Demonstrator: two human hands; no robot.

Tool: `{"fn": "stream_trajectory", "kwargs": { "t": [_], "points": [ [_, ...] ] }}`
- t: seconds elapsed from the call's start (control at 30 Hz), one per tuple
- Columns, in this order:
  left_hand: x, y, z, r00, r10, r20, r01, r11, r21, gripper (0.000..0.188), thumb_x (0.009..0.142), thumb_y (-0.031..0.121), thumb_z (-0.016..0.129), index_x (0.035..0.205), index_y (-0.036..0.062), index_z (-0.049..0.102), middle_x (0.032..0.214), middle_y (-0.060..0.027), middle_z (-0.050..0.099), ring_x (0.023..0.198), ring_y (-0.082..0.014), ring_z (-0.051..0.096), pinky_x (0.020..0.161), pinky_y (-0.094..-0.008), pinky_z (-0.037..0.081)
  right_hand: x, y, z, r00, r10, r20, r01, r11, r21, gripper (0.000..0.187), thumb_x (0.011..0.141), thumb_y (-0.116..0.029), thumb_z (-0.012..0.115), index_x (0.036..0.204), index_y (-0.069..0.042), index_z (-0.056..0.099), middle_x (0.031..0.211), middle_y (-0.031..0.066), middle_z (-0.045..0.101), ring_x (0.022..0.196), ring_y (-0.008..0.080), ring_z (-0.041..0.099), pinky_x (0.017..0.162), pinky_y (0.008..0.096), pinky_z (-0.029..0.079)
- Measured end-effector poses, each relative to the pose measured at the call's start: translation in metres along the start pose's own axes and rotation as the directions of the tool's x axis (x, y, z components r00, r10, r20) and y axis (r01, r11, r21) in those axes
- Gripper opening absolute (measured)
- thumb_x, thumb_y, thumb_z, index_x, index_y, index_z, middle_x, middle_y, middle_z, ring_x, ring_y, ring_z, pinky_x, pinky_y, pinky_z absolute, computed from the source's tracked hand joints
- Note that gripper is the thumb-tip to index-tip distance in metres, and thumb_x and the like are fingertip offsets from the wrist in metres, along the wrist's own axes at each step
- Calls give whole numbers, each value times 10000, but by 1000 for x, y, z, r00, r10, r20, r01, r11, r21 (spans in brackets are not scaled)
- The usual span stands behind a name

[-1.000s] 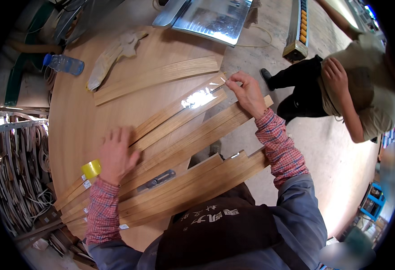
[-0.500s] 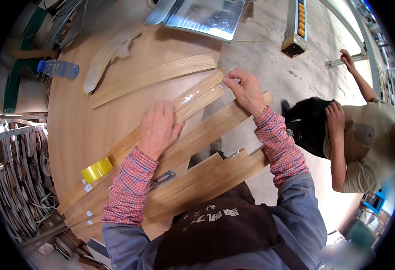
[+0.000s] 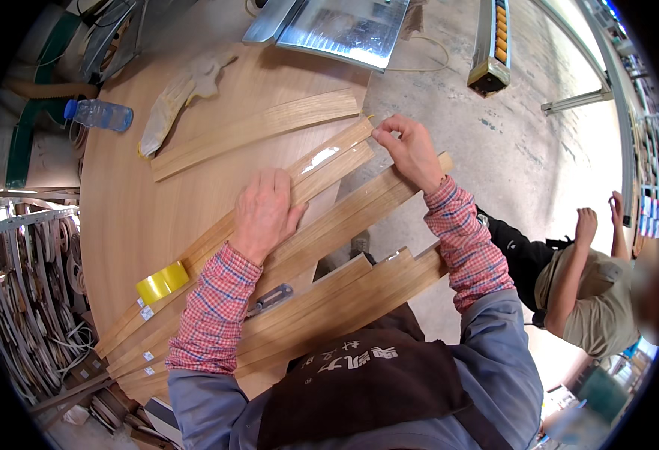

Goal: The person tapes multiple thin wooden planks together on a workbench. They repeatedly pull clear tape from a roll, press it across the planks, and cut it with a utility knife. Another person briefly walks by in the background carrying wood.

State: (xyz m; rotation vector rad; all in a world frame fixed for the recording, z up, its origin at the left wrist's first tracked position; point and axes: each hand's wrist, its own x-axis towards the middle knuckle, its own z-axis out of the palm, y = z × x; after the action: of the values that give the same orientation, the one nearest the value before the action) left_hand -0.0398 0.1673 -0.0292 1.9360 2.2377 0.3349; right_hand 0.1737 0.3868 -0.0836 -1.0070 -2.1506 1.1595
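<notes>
Two narrow wooden strips (image 3: 336,166) lie side by side, with glossy clear tape (image 3: 320,157) along their far right part. My left hand (image 3: 263,214) rests flat across the strips, thumb spread to the side. At their right end my right hand (image 3: 412,154) is closed in a pinch at the tape's edge; the fingers partly hide what is between them. A yellow tape roll (image 3: 162,282) sits on the strips' left part. Nearer me are more wooden strips (image 3: 344,217), some with small white labels (image 3: 148,356). A utility knife (image 3: 271,298) lies beside my left sleeve.
On the wooden table (image 3: 130,225) are a loose board (image 3: 258,133), a work glove (image 3: 183,97) and a water bottle (image 3: 100,115). A shiny metal plate (image 3: 342,34) stands beyond. To the right are a roller rail (image 3: 492,52) and another person (image 3: 592,296).
My hands stay almost where they were. The glint on the clear tape has grown. The other person at the right has moved nearer and lowered an arm.
</notes>
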Motion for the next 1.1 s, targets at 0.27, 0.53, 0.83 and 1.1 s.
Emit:
{"fn": "stream_trajectory", "kwargs": {
  "t": [0.27,0.53,0.83,1.1],
  "points": [
    [-1,-3,2,999,-28,-21,27,1000,-11,534,735,276,894,1093,21,591,1058,-163,593,1007,-373,614,808,-467,541,-1,-26,1,983,-175,-57,166,976,-139,125,906,-142,672,883,-22,692,982,143,671,1032,376,616,899,458,506],
    [1,-4,-2,997,-68,31,68,998,17,565,743,358,879,1099,24,594,1081,-147,587,1042,-357,613,803,-464,550,6,-59,-15,973,-230,-9,229,972,-44,146,923,-140,687,950,2,705,1003,124,687,971,312,637,841,398,513],
    [-1,-6,-1,997,-76,26,76,997,11,580,737,366,880,1108,18,603,1094,-144,599,1067,-356,618,814,-460,555,7,-70,-36,997,-51,55,45,993,105,183,937,-160,723,907,21,712,913,46,695,845,157,624,798,310,497],
    [0,1,-2,994,-98,45,98,995,7,548,751,313,885,1109,19,592,1107,-170,611,1046,-374,629,839,-471,550,9,-20,-20,997,43,64,-47,997,61,223,910,-188,727,893,34,711,886,119,707,814,233,664,790,342,522]
  ]
}}
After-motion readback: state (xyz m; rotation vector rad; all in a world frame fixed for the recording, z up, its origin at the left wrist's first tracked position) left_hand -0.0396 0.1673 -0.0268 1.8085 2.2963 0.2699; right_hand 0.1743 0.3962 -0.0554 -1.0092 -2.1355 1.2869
